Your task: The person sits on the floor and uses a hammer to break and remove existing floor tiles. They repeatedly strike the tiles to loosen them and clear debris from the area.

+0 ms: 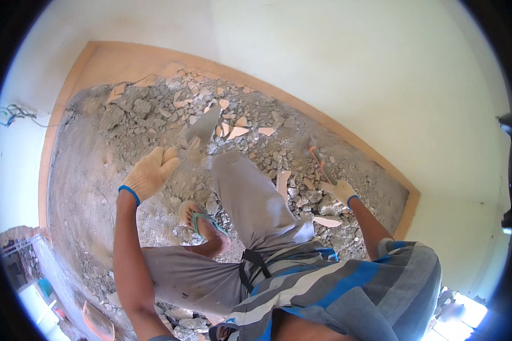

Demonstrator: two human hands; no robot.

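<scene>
My left hand, in a cream knitted work glove with a blue cuff, is raised over the dusty floor left of my knee, its fingers curled; whether it holds anything does not show clearly. Just beyond it lies a dark grey flat piece among rubble and broken orange tile pieces. At the right, my right hand, gloved alike, is closed around the grey and orange handle of a hammer. The hammer's head is blurred, close to the rubble near the wall.
Pale walls with an orange tile skirting enclose the broken floor. Loose wires stick out of the left wall. A curved orange-rimmed pan sits at the lower left. My sandalled foot stands amid loose chunks.
</scene>
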